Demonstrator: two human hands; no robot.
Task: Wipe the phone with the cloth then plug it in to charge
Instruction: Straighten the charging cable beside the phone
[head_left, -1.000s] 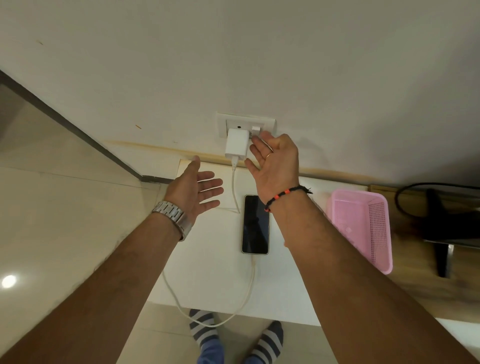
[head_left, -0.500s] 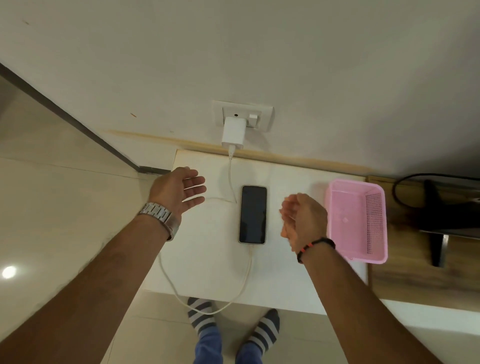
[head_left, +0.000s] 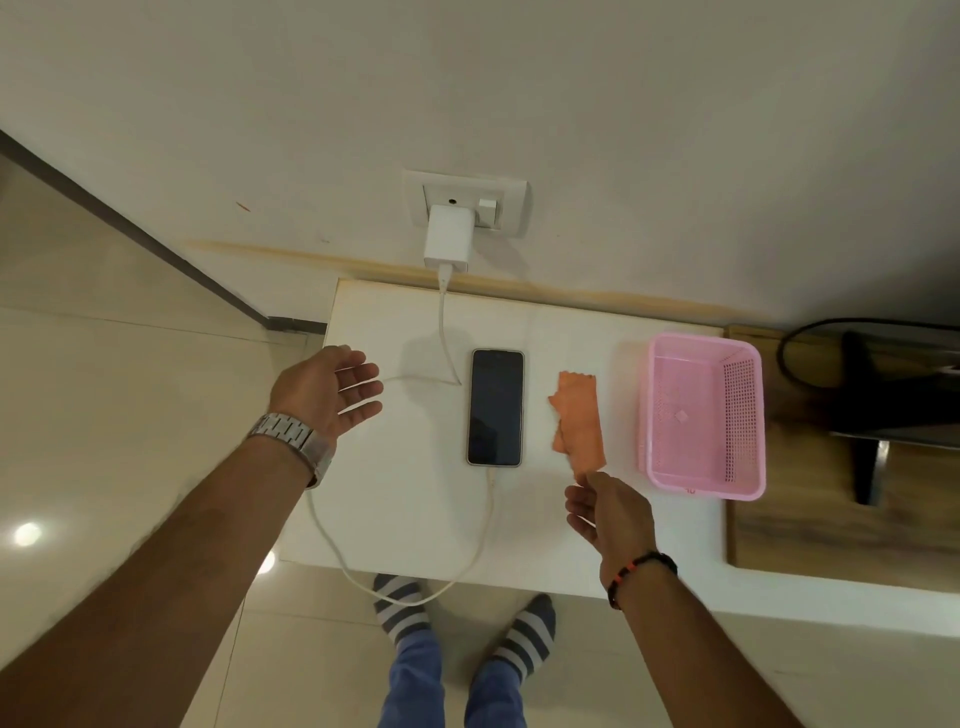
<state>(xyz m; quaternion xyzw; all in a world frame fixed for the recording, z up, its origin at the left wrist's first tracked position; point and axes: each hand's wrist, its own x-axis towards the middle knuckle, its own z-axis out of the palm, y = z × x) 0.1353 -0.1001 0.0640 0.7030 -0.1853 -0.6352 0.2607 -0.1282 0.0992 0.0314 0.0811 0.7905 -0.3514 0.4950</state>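
The white table (head_left: 415, 519) spans beneath both hands. The phone (head_left: 495, 408) lies between them, its cable (head_left: 480, 535) plugged in and looping off the near edge. The left hand (head_left: 324, 395) hovers wide open and empty; the right hand (head_left: 610, 512), loosely open, touches the orange cloth (head_left: 581, 423). A snag on that hanging loop could probably drag the phone off.

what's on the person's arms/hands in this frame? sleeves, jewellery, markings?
Both forearms are bare, with no sleeves in view. The left hand has a silver metal link watch at its wrist. The right hand has a thin black cord bracelet with red-orange beads at its wrist. No gloves.
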